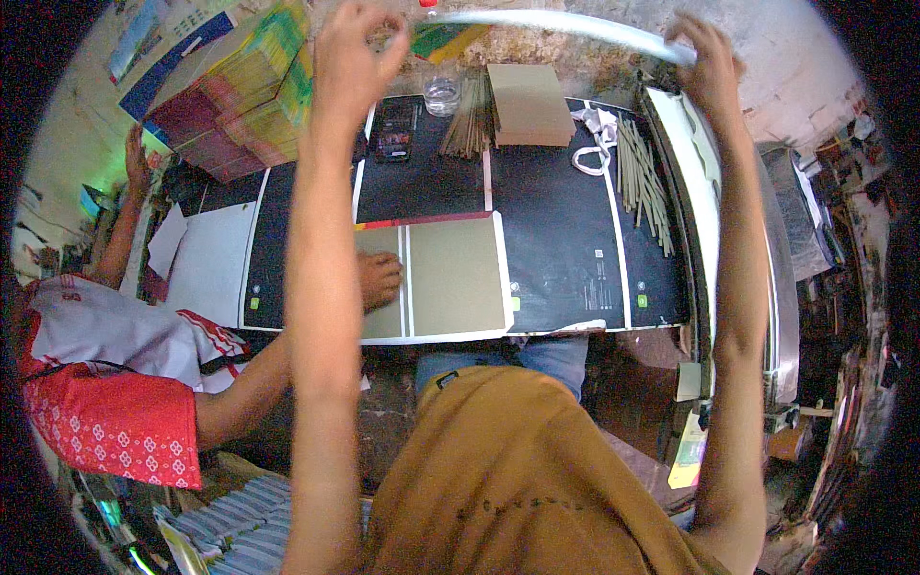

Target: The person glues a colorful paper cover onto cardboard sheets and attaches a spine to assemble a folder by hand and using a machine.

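White strip (556, 20) is seen high up — one end overlapped by right hand (711, 65), other neared by curled left hand (353, 53) — grips can't be told.

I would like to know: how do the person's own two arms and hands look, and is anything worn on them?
The left hand and right hand are ungloved, with no ring or watch that I can see. Both forearms are bare, without visible sleeves or cables. The person's top is mustard brown.
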Available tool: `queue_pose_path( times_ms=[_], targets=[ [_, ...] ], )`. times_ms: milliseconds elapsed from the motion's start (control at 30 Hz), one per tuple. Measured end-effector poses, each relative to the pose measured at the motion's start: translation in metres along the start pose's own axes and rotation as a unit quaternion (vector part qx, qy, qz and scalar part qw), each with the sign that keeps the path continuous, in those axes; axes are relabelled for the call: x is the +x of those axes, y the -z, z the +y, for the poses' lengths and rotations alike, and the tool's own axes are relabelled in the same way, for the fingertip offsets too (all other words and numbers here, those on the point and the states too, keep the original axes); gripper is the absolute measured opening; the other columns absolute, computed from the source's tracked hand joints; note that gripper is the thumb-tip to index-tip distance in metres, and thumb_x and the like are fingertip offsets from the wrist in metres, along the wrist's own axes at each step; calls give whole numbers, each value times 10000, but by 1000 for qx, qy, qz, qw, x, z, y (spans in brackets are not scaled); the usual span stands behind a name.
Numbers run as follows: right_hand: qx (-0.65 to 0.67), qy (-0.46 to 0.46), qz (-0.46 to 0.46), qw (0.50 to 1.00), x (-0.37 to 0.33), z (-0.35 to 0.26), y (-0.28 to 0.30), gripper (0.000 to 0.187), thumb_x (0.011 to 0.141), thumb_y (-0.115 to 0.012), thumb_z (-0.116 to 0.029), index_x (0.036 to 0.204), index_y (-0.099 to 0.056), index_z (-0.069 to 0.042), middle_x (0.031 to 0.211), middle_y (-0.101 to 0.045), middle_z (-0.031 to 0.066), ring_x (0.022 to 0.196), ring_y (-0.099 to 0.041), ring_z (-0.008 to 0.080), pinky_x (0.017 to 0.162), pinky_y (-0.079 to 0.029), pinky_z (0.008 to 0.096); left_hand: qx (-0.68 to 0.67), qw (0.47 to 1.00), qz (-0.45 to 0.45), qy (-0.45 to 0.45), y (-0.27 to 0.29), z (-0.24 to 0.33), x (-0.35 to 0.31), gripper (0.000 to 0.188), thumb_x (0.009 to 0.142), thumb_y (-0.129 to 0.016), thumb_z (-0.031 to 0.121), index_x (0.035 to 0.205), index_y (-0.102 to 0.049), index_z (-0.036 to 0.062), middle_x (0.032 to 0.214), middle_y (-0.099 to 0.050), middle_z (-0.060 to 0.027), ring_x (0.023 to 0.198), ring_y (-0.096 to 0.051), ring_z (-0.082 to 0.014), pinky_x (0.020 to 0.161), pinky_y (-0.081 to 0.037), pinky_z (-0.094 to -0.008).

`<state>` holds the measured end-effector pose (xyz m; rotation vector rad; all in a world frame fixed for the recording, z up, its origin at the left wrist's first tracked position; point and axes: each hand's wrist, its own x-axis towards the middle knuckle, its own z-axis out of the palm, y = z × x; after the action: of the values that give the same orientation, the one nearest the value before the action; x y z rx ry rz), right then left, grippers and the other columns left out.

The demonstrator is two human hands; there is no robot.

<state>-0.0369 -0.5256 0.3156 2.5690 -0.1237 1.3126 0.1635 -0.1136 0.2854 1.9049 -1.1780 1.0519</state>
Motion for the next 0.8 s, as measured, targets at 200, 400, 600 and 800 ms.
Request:
queue_pose_path(
  times_ms=[200,400,600,800],
  targets=[
    [5,-119,-142,983,-211,-69,-20,595,589,-712,40,1127,-658,-209,1500,-487,38,1397,-427,326,1095,-325,560,71,962,-94,246,-39,95,-178,157,771,-753,142,914,-691,126,1166,-578,-93,1155,-523,-306,934,-416,-483],
    [75,-162,-348,920,-339,-128,-11,526,637,-715,64,1088,-650,-200,1549,-413,43,1439,-349,339,1087,-300,637,199,897,-372,134,-49,126,-288,157,828,-694,146,977,-724,105,1183,-562,-89,1172,-496,-283,936,-378,-527],
    [79,-185,-402,893,-367,-137,29,546,624,-731,65,1094,-677,-208,1566,-389,56,1452,-327,359,1077,-300,689,178,879,-435,84,-12,139,-320,198,799,-679,154,977,-729,83,1184,-548,-101,1159,-483,-290,930,-371,-529],
    [77,-199,-504,837,-354,-138,68,599,671,-738,31,1199,-652,-239,1604,-320,131,1467,-292,397,1064,-306,712,79,721,-672,150,7,146,-287,348,735,-806,192,1032,-707,41,1239,-522,-141,1220,-458,-335,980,-378,-554]
  ],
)
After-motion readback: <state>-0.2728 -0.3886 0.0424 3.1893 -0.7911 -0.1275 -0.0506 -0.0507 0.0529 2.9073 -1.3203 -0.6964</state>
